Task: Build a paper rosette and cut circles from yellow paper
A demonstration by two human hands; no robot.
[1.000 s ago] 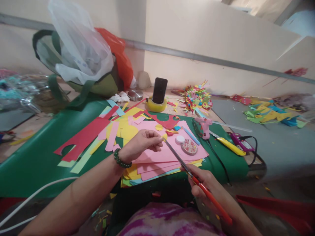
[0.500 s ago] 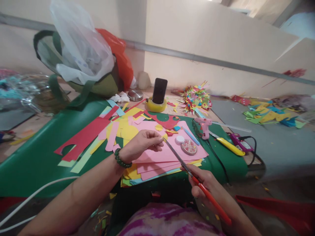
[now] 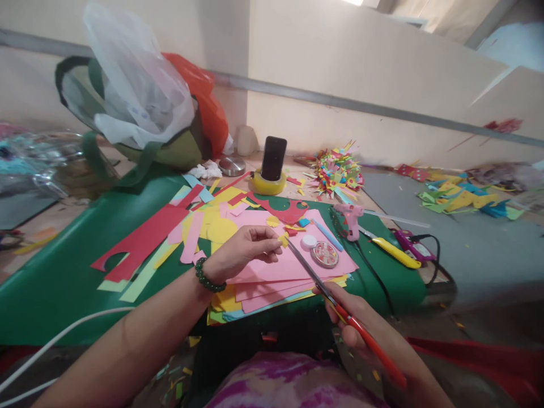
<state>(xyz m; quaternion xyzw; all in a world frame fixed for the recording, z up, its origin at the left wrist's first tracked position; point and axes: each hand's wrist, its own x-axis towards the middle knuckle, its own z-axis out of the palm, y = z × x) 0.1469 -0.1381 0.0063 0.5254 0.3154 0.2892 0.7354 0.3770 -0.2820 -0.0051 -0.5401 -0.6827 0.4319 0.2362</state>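
Observation:
My left hand (image 3: 259,243), with a dark green bead bracelet (image 3: 208,276) on its wrist, is closed in a pinch on a small yellow paper piece (image 3: 284,240). My right hand (image 3: 348,311) is wrapped round red-handled scissors (image 3: 312,273). Their long metal blades point up and left, and the tips meet the edge of the yellow piece or lie right beside it. Below both hands is a stack of coloured paper with pink sheets (image 3: 267,269) on top. A round tin with a red and white pattern (image 3: 324,254) and a white cap (image 3: 309,242) rest on it.
Red paper offcuts (image 3: 148,235) and yellow scraps spread at left on the green mat (image 3: 55,283). A pink glue gun (image 3: 352,218) and yellow cutter knife (image 3: 395,253) lie at right. Behind stand a phone (image 3: 273,158) on a tape roll (image 3: 267,182) and a spiky paper ball (image 3: 339,173).
The yellow piece has turned and shows more of its face between the fingertips. The scissor handles have parted slightly. The whole view has shifted a little.

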